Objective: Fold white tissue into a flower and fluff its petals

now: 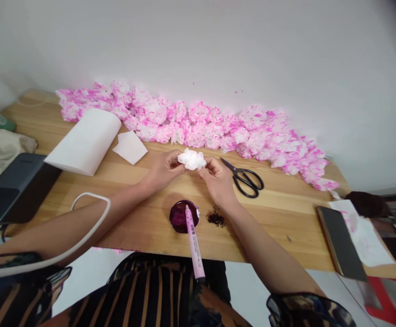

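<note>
A small white tissue-paper flower (192, 159) is held up over the middle of the table between both hands. My left hand (165, 169) pinches its left edge with thumb and fingers. On the opposite edge, my right hand (218, 179) grips it the same way. Below them a pink marker (193, 245) rests its tip in a round dish stained dark purple (177, 217). Beside the dish lies a little heap of dark twist ties or threads (216, 218); I cannot tell which. Black-handled scissors (247, 179) lie right of my right hand.
Pink-tipped paper flowers (201, 125) line the wall in a long row. Folded white paper (85, 141) and a smaller white sheet (130, 147) lie left. A dark power bank (17, 186) with a white cable (92, 231) is far left. A phone (340, 243) lies at right.
</note>
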The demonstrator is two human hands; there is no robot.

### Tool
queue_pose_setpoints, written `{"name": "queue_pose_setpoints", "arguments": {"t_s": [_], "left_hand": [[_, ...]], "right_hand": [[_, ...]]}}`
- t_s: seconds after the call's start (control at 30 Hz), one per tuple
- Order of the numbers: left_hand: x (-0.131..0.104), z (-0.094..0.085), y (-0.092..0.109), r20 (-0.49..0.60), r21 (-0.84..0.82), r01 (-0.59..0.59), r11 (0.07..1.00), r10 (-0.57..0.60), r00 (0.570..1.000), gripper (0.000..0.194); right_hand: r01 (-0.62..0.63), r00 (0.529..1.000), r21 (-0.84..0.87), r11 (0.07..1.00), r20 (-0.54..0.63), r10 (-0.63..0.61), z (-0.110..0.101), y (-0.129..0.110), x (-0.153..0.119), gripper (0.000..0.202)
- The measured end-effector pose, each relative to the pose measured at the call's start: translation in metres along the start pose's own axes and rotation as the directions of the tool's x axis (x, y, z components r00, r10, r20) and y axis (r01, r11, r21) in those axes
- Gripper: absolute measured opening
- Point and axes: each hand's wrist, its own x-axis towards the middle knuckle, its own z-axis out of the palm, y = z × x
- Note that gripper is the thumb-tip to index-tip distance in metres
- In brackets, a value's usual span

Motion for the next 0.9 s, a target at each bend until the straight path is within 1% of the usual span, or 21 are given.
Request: {"name": "queue_pose_setpoints", "arguments": {"t_s": [0.1,0.17,0.23,0.4,0.57,0.67,0.77,0.9], "left_hand": [[0.001,-0.001,-0.001,0.007,-0.061,-0.019,0.998,0.019,1.0,0.03],[0.003,-0.002,0.0,0.035,-0.115,-0.004,0.993,0.008,0.999,0.034],[0.004,-0.004,0.002,0.045,-0.134,0.005,0.991,0.001,0.999,0.036],[0.004,-0.006,0.004,0.012,-0.193,-0.03,0.981,0.033,0.999,0.04],[0.005,-0.008,0.002,0.026,-0.175,-0.005,0.985,0.01,1.0,0.043],[0.007,-0.009,0.002,0.017,-0.168,-0.02,0.986,0.023,1.0,0.042],[0.008,-0.01,0.003,0.017,-0.146,-0.04,0.989,0.043,0.999,0.039],[0.01,-0.014,0.002,0.029,-0.11,-0.046,0.993,0.049,0.998,0.032]], "right_hand": [[0.008,1.0,0.013,1.0,-0.007,-0.008,0.001,-0.003,0.0,0.022],[0.01,1.0,0.031,0.999,-0.023,-0.01,0.001,-0.003,0.0,0.025],[0.005,0.999,0.046,0.999,-0.033,-0.003,0.001,-0.003,0.0,0.026],[-0.034,0.999,0.043,0.999,-0.028,0.035,0.0,-0.001,0.001,0.023],[-0.037,0.999,0.026,0.999,-0.007,0.037,0.002,-0.005,-0.001,0.022],[-0.026,1.0,0.029,0.999,-0.017,0.026,0.003,-0.006,-0.003,0.028],[-0.023,1.0,0.022,1.0,-0.019,0.023,0.003,-0.006,-0.003,0.031],[-0.028,0.999,-0.004,1.0,-0.029,0.028,0.002,-0.004,-0.002,0.029]]}}
